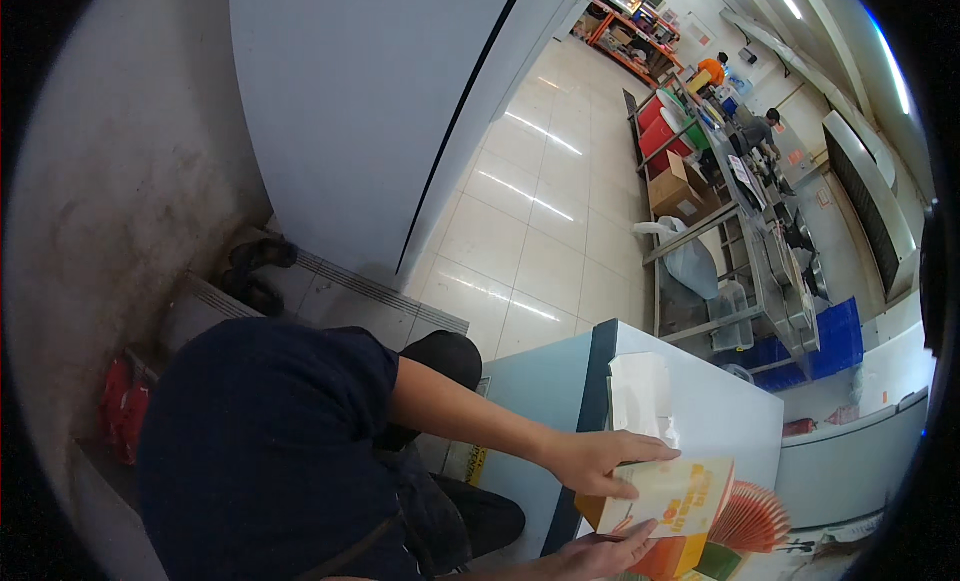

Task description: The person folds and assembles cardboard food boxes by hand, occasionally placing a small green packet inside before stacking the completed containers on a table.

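Note:
A cream paper box (672,496) with orange print and orange sides sits between my hands over the white-topped cabinet. My left hand (590,463) reaches over its left end, thumb on the printed face and fingers along the far edge. My right hand (608,553) holds its near side, fingers pressed on the lower edge; part of this hand is cut off by the frame's bottom. Just beyond my left hand lies a white folded sheet (640,393). To the right of the box, a fanned stack of orange cartons (752,518) rests beside a green piece (718,562).
The white cabinet top (735,391) has a dark edge on my side. A tall grey door panel (370,101) rises at the far left. Beyond the tiled floor stands a metal table (765,271) with a cardboard box (683,188) and red bins (660,131); two people work there.

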The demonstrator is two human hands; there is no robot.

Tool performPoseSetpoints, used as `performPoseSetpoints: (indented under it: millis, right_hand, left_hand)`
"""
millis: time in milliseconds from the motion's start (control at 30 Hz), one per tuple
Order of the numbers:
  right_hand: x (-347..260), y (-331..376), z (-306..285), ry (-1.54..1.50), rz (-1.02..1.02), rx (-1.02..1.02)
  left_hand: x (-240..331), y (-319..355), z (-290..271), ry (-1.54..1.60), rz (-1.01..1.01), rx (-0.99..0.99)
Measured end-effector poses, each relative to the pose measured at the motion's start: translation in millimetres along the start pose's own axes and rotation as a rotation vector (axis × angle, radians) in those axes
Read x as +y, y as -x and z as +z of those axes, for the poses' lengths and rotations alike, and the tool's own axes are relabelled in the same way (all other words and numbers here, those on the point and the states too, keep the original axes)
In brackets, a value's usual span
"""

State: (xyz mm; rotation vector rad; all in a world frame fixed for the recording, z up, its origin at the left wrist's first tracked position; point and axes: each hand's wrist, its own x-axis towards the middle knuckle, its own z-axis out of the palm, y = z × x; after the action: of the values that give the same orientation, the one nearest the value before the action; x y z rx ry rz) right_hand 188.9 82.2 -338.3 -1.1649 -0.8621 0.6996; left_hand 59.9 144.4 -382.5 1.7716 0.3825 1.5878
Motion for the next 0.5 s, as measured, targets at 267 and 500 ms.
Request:
performPoseSetpoints:
  millis: [267,500]
  right_hand:
    - [64,-34,-50,0.367,-0.881,-0.343]
    - [22,-15,-31,0.000,-0.159,-0.366]
  left_hand:
    - [-13,4,5,0.659,-0.440,-0.029]
    - [-1,-6,-10,0.220,-0.175,-0.229]
